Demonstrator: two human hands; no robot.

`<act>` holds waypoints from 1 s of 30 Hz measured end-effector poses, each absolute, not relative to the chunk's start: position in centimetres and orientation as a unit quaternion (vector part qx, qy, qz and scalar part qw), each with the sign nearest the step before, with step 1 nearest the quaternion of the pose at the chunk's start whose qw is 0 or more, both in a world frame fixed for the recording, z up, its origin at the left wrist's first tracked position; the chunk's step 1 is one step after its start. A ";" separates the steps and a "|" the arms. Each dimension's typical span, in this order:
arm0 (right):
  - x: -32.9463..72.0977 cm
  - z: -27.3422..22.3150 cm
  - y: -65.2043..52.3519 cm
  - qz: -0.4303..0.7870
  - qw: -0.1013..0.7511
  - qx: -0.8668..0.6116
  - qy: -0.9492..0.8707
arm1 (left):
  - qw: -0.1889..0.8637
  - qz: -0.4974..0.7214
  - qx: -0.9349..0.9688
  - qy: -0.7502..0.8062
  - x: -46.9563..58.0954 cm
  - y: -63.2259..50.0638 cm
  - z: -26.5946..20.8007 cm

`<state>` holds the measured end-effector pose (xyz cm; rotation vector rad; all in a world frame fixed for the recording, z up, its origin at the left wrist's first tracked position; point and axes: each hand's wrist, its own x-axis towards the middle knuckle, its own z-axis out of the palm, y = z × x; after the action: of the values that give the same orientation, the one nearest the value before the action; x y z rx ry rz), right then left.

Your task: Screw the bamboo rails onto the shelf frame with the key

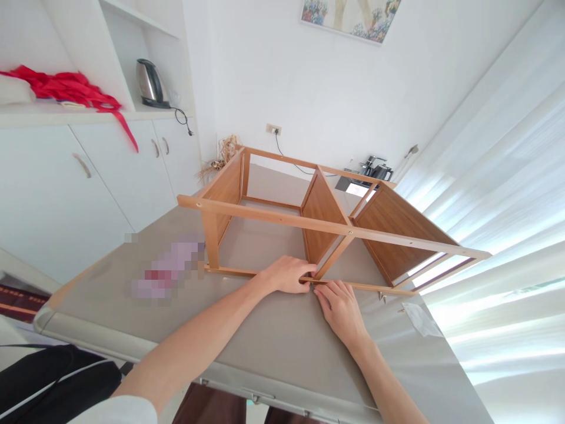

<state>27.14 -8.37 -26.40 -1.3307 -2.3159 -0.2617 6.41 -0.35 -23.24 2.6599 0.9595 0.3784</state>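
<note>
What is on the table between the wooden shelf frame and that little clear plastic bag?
In the head view, small metal screws lie on the table between the wooden frame and the plastic bag.

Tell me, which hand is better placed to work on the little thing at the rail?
Probably the right hand: its fingertips pinch at the joint on the rail, while the left hand lies on top, seemingly steadying it.

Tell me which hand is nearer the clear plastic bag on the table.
Right. The right hand sits at the wooden frame's lower rail, a short way left of the plastic bag. The left hand grips the same rail farther left, beyond the right hand.
</note>
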 end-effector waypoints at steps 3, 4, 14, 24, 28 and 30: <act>27.1 -26.3 -8.3 -0.096 0.220 -0.475 -0.847 | 0.147 0.124 0.920 0.340 6.4 -0.4 -23.1; 27.1 -26.2 -8.3 -0.095 0.216 -0.474 -0.848 | 0.148 0.123 0.920 0.342 6.4 -0.4 -23.1; 27.5 -26.1 -8.5 -0.073 0.207 -0.475 -0.852 | 0.150 0.131 0.921 0.335 6.3 -0.7 -22.6; 27.1 -25.8 -8.6 -0.110 0.205 -0.482 -0.845 | 0.131 0.131 0.923 0.336 6.5 -0.5 -23.1; 26.9 -25.7 -8.7 -0.119 0.196 -0.486 -0.844 | 0.137 0.139 0.922 0.336 6.4 -0.6 -23.1; 26.8 -25.7 -8.7 -0.120 0.189 -0.488 -0.844 | 0.142 0.141 0.921 0.334 6.4 -0.6 -23.0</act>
<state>26.80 -8.75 -25.66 -1.3732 -2.3725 -0.3373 6.39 -0.61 -23.04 2.6590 0.9634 0.4073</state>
